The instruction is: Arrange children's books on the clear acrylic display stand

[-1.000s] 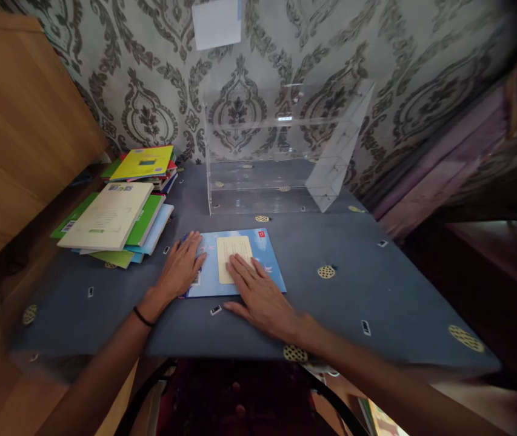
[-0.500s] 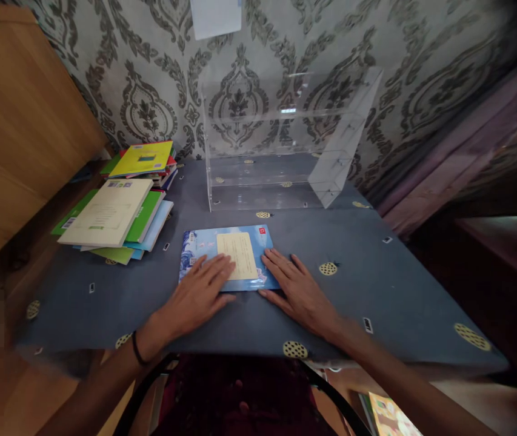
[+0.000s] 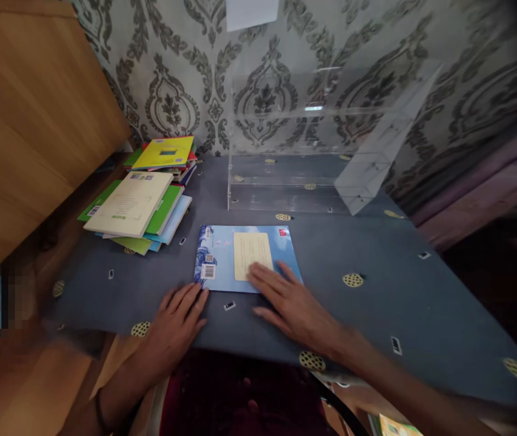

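While the right hand (image 3: 290, 303) was spread palm-down over the near right part of the blue book (image 3: 222, 254), clenching nothing, the left hand (image 3: 179, 324) was likewise slack, fingers extended toward the book's near left corner. Whether the left fingertips touched the cover could not be settled from this view. The book (barcode side up) lay flat on the tablecloth (image 3: 317, 242). Beyond both hands stood a clear shelf (image 3: 383, 151); forward and left of the left hand sat a stack of books (image 3: 131, 203).
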Demonstrator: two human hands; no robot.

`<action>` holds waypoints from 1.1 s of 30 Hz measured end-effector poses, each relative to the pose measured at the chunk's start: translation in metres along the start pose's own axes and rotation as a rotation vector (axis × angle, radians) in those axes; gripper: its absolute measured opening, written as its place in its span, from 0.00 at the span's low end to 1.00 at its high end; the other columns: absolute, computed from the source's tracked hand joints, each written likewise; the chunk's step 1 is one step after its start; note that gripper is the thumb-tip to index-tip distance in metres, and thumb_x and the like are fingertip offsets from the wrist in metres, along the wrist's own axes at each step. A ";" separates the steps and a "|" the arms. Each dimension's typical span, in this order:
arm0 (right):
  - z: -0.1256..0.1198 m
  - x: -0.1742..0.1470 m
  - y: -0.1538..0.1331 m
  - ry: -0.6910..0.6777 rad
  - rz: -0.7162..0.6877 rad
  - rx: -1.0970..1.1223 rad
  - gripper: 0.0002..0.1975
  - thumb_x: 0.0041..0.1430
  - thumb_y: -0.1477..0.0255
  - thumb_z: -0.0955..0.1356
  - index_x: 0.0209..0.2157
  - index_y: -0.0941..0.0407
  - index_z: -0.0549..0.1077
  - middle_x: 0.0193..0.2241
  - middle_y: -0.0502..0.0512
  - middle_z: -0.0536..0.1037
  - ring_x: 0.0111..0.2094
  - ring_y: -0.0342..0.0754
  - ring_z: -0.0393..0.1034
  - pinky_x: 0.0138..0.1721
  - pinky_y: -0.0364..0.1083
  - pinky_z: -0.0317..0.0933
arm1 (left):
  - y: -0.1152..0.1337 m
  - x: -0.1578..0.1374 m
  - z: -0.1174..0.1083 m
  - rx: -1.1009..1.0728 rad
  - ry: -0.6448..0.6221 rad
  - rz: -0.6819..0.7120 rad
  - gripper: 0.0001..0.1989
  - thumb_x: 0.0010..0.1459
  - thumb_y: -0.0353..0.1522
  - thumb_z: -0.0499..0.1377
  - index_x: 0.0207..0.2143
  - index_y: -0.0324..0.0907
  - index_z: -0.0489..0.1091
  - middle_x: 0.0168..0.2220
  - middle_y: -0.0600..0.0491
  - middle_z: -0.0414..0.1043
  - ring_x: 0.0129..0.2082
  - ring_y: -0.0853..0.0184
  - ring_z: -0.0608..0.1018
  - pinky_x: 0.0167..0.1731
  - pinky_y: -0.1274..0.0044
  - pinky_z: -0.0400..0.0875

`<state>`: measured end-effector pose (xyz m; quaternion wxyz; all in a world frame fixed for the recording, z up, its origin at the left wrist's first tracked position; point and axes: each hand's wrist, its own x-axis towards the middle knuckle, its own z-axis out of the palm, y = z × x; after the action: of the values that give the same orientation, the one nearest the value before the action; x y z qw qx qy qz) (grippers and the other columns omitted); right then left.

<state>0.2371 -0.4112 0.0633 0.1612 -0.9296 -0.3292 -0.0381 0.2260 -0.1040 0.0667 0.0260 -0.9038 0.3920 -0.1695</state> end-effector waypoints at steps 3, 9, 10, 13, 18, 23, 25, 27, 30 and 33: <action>0.000 0.032 -0.026 -0.162 -0.188 0.158 0.33 0.72 0.54 0.59 0.71 0.54 0.50 0.69 0.61 0.60 0.70 0.53 0.51 0.72 0.62 0.39 | 0.011 -0.004 0.004 -0.008 0.031 -0.095 0.21 0.73 0.34 0.44 0.62 0.36 0.65 0.57 0.41 0.73 0.56 0.56 0.75 0.54 0.63 0.68; 0.007 0.091 -0.041 -0.267 -0.329 0.270 0.39 0.70 0.50 0.58 0.71 0.62 0.51 0.70 0.68 0.55 0.72 0.54 0.45 0.72 0.60 0.31 | 0.021 -0.005 0.011 -0.038 0.075 -0.180 0.21 0.73 0.32 0.42 0.58 0.36 0.68 0.56 0.41 0.74 0.58 0.57 0.73 0.56 0.62 0.65; 0.009 0.099 -0.037 -0.273 -0.331 0.267 0.39 0.70 0.50 0.58 0.70 0.62 0.51 0.70 0.68 0.56 0.72 0.54 0.45 0.72 0.59 0.32 | 0.021 -0.005 0.012 -0.043 0.072 -0.185 0.21 0.73 0.32 0.42 0.58 0.37 0.68 0.56 0.41 0.74 0.57 0.57 0.73 0.56 0.62 0.65; 0.011 0.122 -0.019 -0.267 -0.293 0.225 0.37 0.71 0.51 0.57 0.70 0.62 0.53 0.70 0.67 0.56 0.72 0.54 0.45 0.72 0.59 0.35 | 0.019 -0.004 0.012 -0.067 0.060 -0.200 0.20 0.72 0.32 0.43 0.59 0.39 0.68 0.55 0.42 0.75 0.56 0.58 0.74 0.55 0.63 0.65; 0.008 0.140 0.020 -0.189 -0.148 0.108 0.34 0.72 0.52 0.56 0.70 0.57 0.54 0.70 0.61 0.56 0.71 0.53 0.46 0.72 0.59 0.41 | 0.014 0.004 0.011 -0.088 0.063 -0.185 0.22 0.73 0.32 0.41 0.62 0.37 0.63 0.52 0.42 0.77 0.52 0.58 0.76 0.51 0.65 0.68; 0.003 0.112 0.061 -0.079 -0.030 0.029 0.30 0.73 0.54 0.55 0.70 0.51 0.54 0.70 0.59 0.58 0.71 0.54 0.49 0.70 0.61 0.46 | 0.010 0.017 0.007 -0.117 0.013 -0.193 0.21 0.72 0.35 0.44 0.61 0.37 0.63 0.47 0.42 0.76 0.47 0.56 0.77 0.47 0.63 0.71; 0.000 0.090 0.076 -0.047 0.039 -0.005 0.31 0.73 0.54 0.55 0.70 0.52 0.54 0.69 0.61 0.59 0.71 0.55 0.50 0.70 0.62 0.47 | 0.008 0.025 0.006 -0.159 -0.025 -0.194 0.17 0.71 0.37 0.48 0.55 0.39 0.68 0.46 0.43 0.76 0.45 0.56 0.77 0.47 0.62 0.72; -0.003 0.064 0.088 -0.018 0.119 -0.023 0.31 0.73 0.54 0.54 0.70 0.52 0.54 0.69 0.62 0.59 0.71 0.55 0.49 0.69 0.63 0.47 | 0.004 0.033 0.007 -0.211 -0.029 -0.192 0.14 0.70 0.39 0.50 0.47 0.40 0.69 0.49 0.42 0.74 0.49 0.54 0.76 0.49 0.60 0.73; -0.008 0.025 0.095 0.006 0.209 -0.013 0.31 0.73 0.54 0.54 0.71 0.52 0.53 0.70 0.61 0.57 0.71 0.55 0.46 0.68 0.64 0.48 | -0.003 0.046 0.013 -0.246 0.020 -0.130 0.15 0.70 0.42 0.51 0.44 0.40 0.67 0.57 0.38 0.70 0.59 0.51 0.72 0.55 0.57 0.70; -0.011 -0.004 0.091 0.011 0.234 0.009 0.31 0.73 0.54 0.54 0.71 0.53 0.51 0.71 0.62 0.55 0.72 0.55 0.46 0.69 0.64 0.46 | -0.011 0.057 0.020 -0.188 0.019 -0.053 0.17 0.69 0.43 0.52 0.50 0.39 0.66 0.58 0.36 0.70 0.60 0.51 0.72 0.58 0.56 0.69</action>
<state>0.2911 -0.4838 0.0484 0.1705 -0.9608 -0.2175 -0.0224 0.2762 -0.1388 0.0658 -0.0670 -0.9106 0.3826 -0.1410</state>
